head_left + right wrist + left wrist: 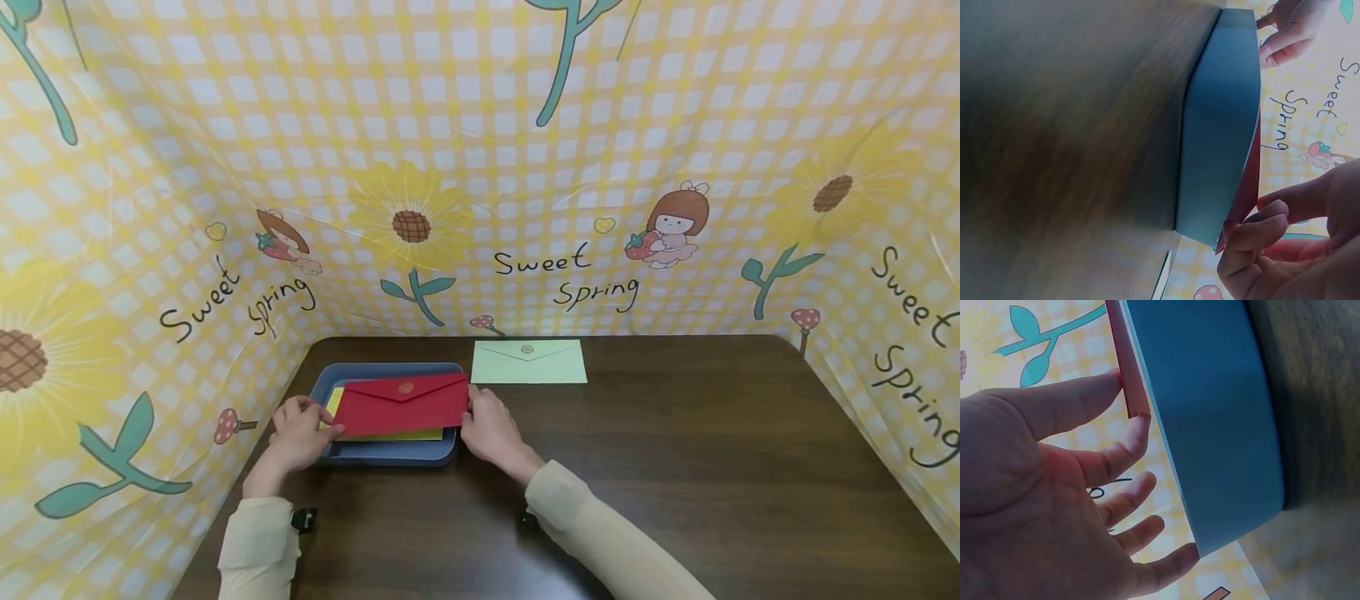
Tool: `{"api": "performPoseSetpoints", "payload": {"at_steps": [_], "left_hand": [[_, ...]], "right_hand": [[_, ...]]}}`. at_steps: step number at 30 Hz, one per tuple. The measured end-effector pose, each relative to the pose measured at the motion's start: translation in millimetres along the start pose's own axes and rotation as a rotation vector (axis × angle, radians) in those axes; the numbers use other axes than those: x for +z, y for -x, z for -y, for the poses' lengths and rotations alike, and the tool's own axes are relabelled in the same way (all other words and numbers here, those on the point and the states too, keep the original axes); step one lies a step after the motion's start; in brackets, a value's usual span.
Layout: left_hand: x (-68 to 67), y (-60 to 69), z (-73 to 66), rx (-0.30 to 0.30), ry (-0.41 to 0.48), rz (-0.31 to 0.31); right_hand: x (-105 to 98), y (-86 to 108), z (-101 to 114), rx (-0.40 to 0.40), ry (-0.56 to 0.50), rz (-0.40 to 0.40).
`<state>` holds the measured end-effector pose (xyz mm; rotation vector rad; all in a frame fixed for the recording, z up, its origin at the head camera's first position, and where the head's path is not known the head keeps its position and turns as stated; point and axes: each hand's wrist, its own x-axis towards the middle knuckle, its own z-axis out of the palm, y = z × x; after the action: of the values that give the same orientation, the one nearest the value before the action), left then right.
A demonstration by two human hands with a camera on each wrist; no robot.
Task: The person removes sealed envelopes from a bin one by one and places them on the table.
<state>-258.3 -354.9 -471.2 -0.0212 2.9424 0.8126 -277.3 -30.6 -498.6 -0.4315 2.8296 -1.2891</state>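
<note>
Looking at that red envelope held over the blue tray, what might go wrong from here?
The right end of the red envelope sticks out past the rim of the blue tray, so it might catch or bend there. The left hand and right hand pinch opposite ends, so an uneven release could leave it crooked. Dragging it might also nudge the yellow paper underneath.
</note>
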Motion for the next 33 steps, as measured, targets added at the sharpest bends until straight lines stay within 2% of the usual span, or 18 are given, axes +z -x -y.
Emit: {"api": "performPoseSetpoints", "payload": {"at_steps": [14,22,33], "left_hand": [[10.1,-10.2,16.9,0.074,0.032,0.009],[11.4,-11.3,16.6,0.093,-0.007,0.015],[11.7,-9.7,13.9,0.096,0.000,0.019]], "right_hand": [[1,-1.0,-9,0.011,-0.020,-0.011],[0,-2.3,-11,0.023,-0.044,-0.006],[1,-3.9,-14,0.066,-0.100,0.034]]}}
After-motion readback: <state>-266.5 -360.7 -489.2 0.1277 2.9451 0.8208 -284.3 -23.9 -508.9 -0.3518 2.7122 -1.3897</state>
